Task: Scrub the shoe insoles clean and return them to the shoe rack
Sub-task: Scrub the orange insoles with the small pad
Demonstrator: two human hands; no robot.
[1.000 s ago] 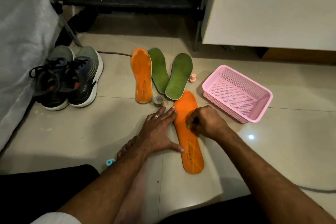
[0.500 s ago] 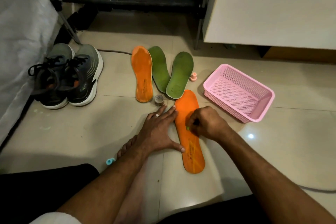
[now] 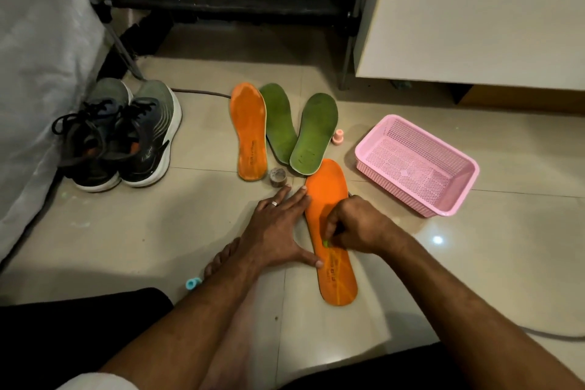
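The right hand (image 3: 354,225) is curling shut around a small scrubbing tool (image 3: 325,243), hiding all but a bright green tip poking out below the fingers, so what kind of tool it is cannot be told. That tip is pressing on the middle of the near flat orange foam insole (image 3: 332,250), which is lying lengthwise on the pale tiled floor (image 3: 190,225). The left hand (image 3: 278,228) is lying open and flat, fingers spread, its fingertips and thumb touching the insole's left edge. Farther off, a second orange insole (image 3: 250,133) and two green insoles (image 3: 294,130) are lying side by side, the right green one's heel overlapping the near insole's toe. A pink plastic mesh basket (image 3: 456,187) is sitting to the right.
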